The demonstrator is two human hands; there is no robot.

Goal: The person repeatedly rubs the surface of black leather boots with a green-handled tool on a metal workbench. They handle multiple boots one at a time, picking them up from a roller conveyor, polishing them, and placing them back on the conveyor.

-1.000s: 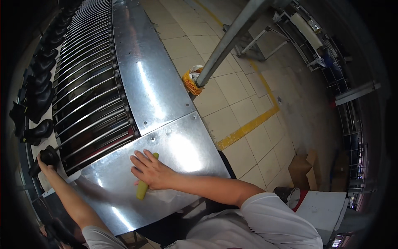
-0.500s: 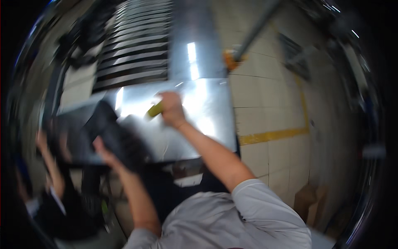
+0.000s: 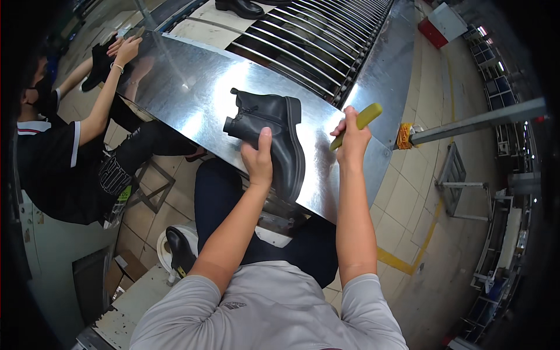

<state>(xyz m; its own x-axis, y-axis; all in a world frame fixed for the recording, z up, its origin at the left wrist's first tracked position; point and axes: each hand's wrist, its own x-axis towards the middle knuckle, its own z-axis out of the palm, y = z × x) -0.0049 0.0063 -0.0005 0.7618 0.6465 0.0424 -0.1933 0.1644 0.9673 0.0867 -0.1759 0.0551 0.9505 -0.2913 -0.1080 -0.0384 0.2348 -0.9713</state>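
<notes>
A black leather ankle boot (image 3: 271, 116) lies on its side over the metal table, its sole toward the right and its toe toward me. My left hand (image 3: 258, 160) grips it from below, with the thumb on the shaft and the other fingers mostly hidden beneath. To the right of the boot, my right hand (image 3: 353, 143) is closed round a flat yellow-green stick-like tool (image 3: 368, 115). The tool's rounded upper end sticks up past the fist and its lower tip shows beside the fingers. It is apart from the boot.
Beyond the shiny metal table (image 3: 175, 76) runs a roller conveyor (image 3: 315, 44) with black boots (image 3: 240, 7). At left a co-worker (image 3: 64, 151) holds a dark shoe (image 3: 99, 64). Another black boot (image 3: 179, 251) stands low beside my left leg. A metal post (image 3: 478, 121) juts in at right.
The view has turned and sharpened. The boot, blurred at the left before, now lies before me in my left hand. My right hand has moved rightward relative to the table, still holding the yellow-green tool.
</notes>
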